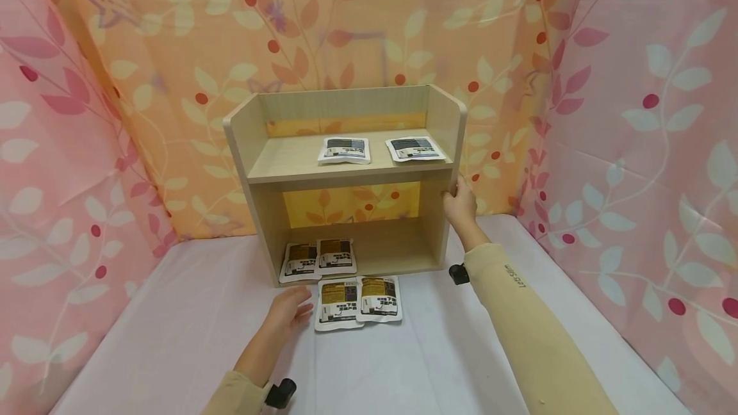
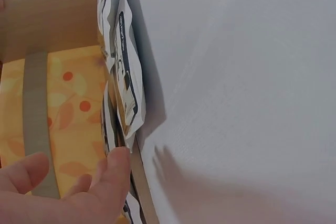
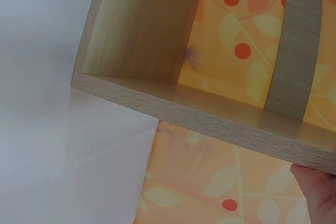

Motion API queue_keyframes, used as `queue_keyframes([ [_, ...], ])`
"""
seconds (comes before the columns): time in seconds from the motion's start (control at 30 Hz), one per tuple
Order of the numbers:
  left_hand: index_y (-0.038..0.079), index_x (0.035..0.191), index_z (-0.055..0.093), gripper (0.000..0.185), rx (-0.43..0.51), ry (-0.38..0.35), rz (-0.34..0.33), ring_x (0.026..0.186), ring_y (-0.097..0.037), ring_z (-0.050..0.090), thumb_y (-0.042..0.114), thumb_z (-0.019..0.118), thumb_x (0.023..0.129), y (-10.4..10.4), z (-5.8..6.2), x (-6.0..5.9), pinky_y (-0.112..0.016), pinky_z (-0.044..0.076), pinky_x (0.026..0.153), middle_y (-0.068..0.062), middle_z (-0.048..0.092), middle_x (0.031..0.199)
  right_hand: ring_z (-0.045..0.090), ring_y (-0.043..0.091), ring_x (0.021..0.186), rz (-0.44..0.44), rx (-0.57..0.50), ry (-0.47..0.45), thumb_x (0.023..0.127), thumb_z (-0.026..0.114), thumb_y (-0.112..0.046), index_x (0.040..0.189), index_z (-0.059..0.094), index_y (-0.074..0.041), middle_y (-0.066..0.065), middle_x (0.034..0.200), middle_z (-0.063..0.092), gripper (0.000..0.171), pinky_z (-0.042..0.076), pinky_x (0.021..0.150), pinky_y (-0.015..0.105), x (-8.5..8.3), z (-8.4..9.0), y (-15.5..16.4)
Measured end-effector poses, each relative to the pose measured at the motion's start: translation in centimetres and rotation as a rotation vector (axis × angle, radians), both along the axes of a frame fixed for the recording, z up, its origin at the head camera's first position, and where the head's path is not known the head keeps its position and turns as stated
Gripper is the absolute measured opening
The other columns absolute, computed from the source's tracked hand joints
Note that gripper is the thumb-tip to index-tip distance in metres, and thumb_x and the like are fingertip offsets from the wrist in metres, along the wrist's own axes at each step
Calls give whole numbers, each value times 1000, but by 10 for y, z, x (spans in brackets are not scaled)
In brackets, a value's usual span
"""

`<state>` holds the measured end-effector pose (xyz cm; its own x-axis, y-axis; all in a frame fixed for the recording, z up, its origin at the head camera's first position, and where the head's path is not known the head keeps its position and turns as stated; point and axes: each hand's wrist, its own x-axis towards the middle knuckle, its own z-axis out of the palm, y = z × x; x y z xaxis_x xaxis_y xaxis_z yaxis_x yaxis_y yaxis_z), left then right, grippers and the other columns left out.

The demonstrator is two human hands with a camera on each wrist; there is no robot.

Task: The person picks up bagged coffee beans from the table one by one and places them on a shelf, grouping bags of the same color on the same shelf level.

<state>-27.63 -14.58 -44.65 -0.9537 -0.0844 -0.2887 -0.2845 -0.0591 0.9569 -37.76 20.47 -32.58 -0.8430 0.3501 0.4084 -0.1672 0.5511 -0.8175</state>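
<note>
A light wooden two-tier shelf point(image 1: 352, 178) stands at the back of the table. My right hand point(image 1: 461, 205) grips the front edge of its right side panel point(image 3: 210, 129). Beside the front packets is my left hand point(image 1: 285, 309), its fingers loosely bent with nothing between them; in the left wrist view its fingertips point(image 2: 119, 156) overlap the packet edges. Two flat white packets with brown-and-black labels, a left one point(image 1: 337, 303) and a right one point(image 1: 379, 298), lie overlapping on the table. Two similar packets point(image 1: 336, 256) lie on the lower tier at the left.
The upper tier carries a white packet with a blue-grey label point(image 1: 344, 150) and another like it point(image 1: 415, 148) to its right. A white cloth point(image 1: 450, 351) covers the table. Floral curtains point(image 1: 346, 24) enclose the back and both sides.
</note>
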Motion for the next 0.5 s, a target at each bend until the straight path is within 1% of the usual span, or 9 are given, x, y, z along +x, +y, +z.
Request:
queue_keyframes([
  [0.13,-14,143,30,53,-23,-3,-19,122,-43,48,12,48,100,0,-1,1,-42,46,97,-34,36,143,52,44,118,5,-1,-1,90,54,-2,135,50,-3,26,124,59,45,38,96,59,0,0,0],
  [0.23,-13,144,30,53,-49,-16,-28,125,-46,44,12,47,100,0,-3,1,-48,42,102,-35,34,143,52,43,117,4,-7,3,90,54,-2,134,51,-4,26,124,59,44,39,96,58,-1,-1,0],
  [0.33,-13,143,31,53,-105,-42,-25,123,-45,46,11,49,99,0,-3,2,-47,43,99,-35,36,142,52,43,117,0,-12,10,90,55,-2,132,52,-3,25,125,58,43,38,97,58,-1,0,0],
  [0.43,-13,142,33,53,-165,-77,-21,116,-41,52,10,51,97,0,-3,3,-43,47,91,-36,40,139,52,43,118,-3,-13,14,89,55,-2,132,53,-3,25,126,58,43,38,97,59,-1,0,0],
  [0.5,-13,141,35,53,-187,-96,-17,111,-38,56,10,52,96,0,-4,3,-40,49,86,-36,42,137,52,43,118,-4,-14,14,89,55,-2,132,53,-3,25,126,58,43,38,97,58,-1,0,-1],
])
